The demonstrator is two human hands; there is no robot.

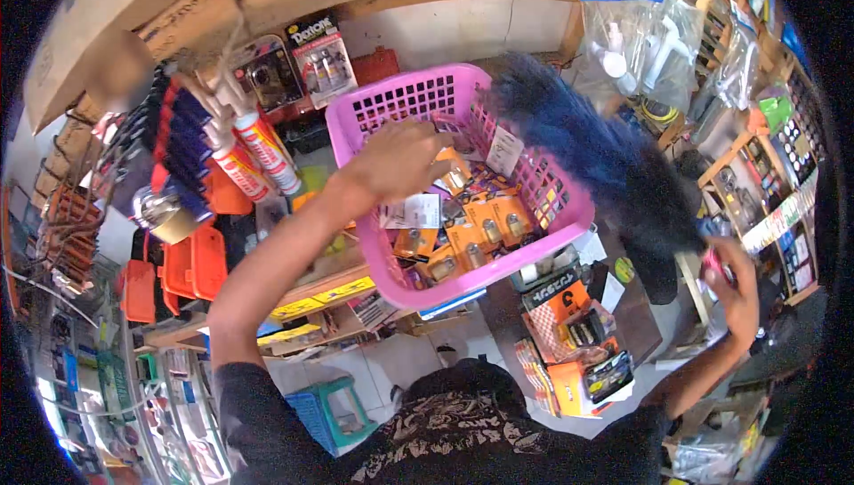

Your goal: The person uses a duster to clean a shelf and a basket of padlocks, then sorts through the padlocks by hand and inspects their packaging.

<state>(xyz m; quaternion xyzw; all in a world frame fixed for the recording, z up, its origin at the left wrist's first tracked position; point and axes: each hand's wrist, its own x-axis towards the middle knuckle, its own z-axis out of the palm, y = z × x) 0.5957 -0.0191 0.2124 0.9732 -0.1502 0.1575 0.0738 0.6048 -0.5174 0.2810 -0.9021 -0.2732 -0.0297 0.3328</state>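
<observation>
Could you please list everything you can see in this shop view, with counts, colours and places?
Basket: one, pink plastic lattice, centre, tilted.
Padlock packs: several, orange cards, inside the basket.
Duster: one, dark blue and black, fluffy, over the basket's right rim.
Sealant tubes: at least two, white and orange, hanging upper left.
Blister packs: two or so, hanging above the basket.
Boxed goods: a stack, orange and black, below the basket.
Stool: one, blue and green, on the floor.
Clear bags: several, hanging upper right.
Left hand: inside the basket, over the packs.
Right hand: its grip is closed on the duster's pink handle.
</observation>
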